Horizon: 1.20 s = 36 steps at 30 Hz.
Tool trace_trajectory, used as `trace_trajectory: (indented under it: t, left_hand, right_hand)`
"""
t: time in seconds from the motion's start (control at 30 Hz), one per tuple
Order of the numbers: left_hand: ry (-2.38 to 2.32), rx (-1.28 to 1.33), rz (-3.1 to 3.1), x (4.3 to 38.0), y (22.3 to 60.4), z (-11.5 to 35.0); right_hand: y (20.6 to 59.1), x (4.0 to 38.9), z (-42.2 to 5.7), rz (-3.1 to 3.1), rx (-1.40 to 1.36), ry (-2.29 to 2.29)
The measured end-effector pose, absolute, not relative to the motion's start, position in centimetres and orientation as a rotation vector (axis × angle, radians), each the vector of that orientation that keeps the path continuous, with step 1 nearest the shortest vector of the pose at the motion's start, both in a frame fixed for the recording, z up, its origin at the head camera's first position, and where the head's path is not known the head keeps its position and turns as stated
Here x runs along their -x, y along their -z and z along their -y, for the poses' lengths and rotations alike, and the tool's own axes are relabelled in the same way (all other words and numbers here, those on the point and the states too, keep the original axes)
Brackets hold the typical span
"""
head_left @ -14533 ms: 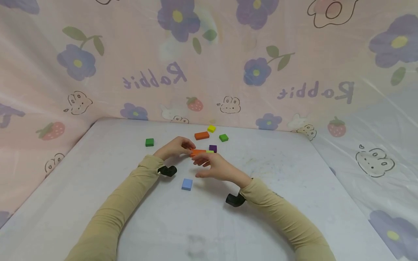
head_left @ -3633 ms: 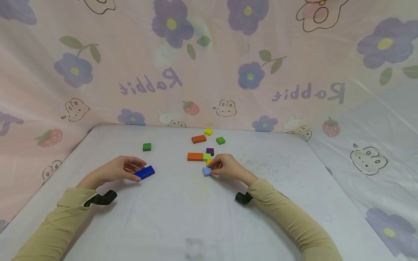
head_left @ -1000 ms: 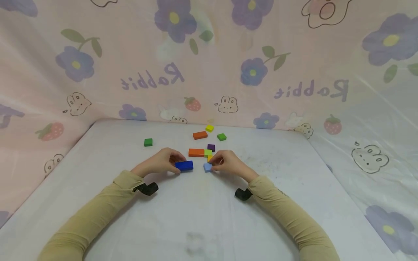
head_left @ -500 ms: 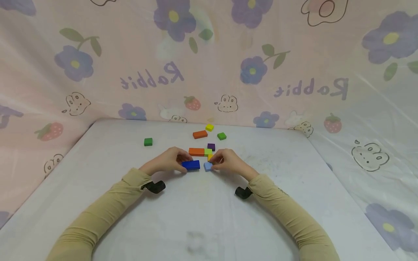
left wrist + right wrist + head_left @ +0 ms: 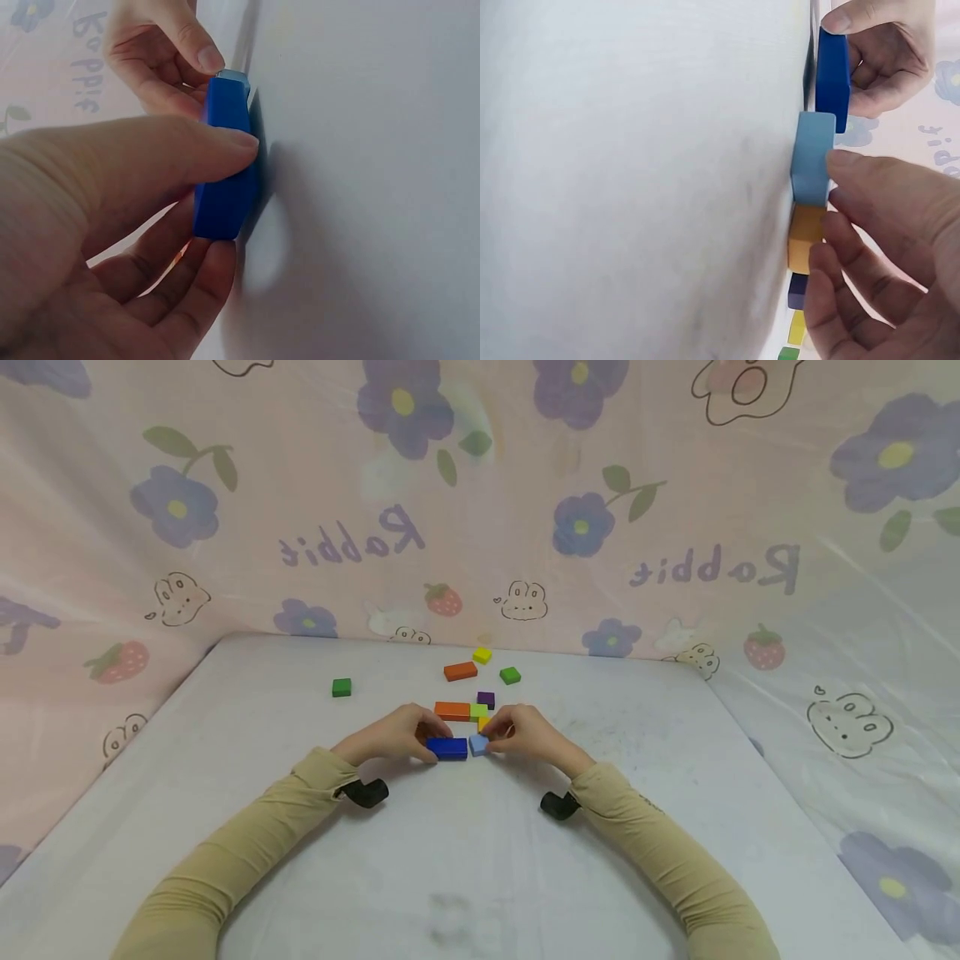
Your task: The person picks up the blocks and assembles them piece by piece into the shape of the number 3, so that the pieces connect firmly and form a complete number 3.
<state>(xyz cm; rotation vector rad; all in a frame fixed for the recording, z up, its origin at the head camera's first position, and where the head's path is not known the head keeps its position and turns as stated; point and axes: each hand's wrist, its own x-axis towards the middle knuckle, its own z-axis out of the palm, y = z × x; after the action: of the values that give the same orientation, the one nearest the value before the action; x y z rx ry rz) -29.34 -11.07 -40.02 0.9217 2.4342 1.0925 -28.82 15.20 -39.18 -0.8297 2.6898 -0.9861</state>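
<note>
My left hand [image 5: 397, 733] pinches a long dark blue block [image 5: 448, 749] between thumb and fingers. In the left wrist view the thumb lies across the dark blue block [image 5: 225, 195]. Its right end is right beside a light blue block [image 5: 477, 745], which my right hand [image 5: 528, 735] holds with thumb and curled fingers. Behind that, a yellow-orange block [image 5: 808, 238] sits against the light blue block [image 5: 814, 157], with the right fingertips at its side. Farther back, a lime block [image 5: 478, 712] adjoins a long orange block [image 5: 452, 711], and a purple block [image 5: 486, 700] is just behind.
Toward the back of the white table [image 5: 420, 877] lie another orange block [image 5: 461, 671], a yellow block [image 5: 482, 655] and a green block [image 5: 511, 675]. A dark green block [image 5: 342, 687] is off to the left. A printed curtain [image 5: 480, 510] stands behind the table.
My left hand has brought the dark blue block rightward up to the light blue one. Earlier the light blue block lay alone nearer the front; my right hand has lately stayed on it.
</note>
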Motion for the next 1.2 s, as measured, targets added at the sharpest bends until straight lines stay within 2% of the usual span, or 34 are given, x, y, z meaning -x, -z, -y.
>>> trace_trajectory:
  t: [0.4, 1.2]
  left_hand:
    - [-1.116, -1.014, -2.420, 29.34, 40.74, 10.80]
    - [-1.149, -0.928, -2.412, 28.83, 40.61, 10.47]
  right_hand:
    - [39.36, 28.86, -15.26, -2.690, 0.818, 1.002]
    - [39.54, 28.94, -15.40, -2.689, 0.857, 1.005]
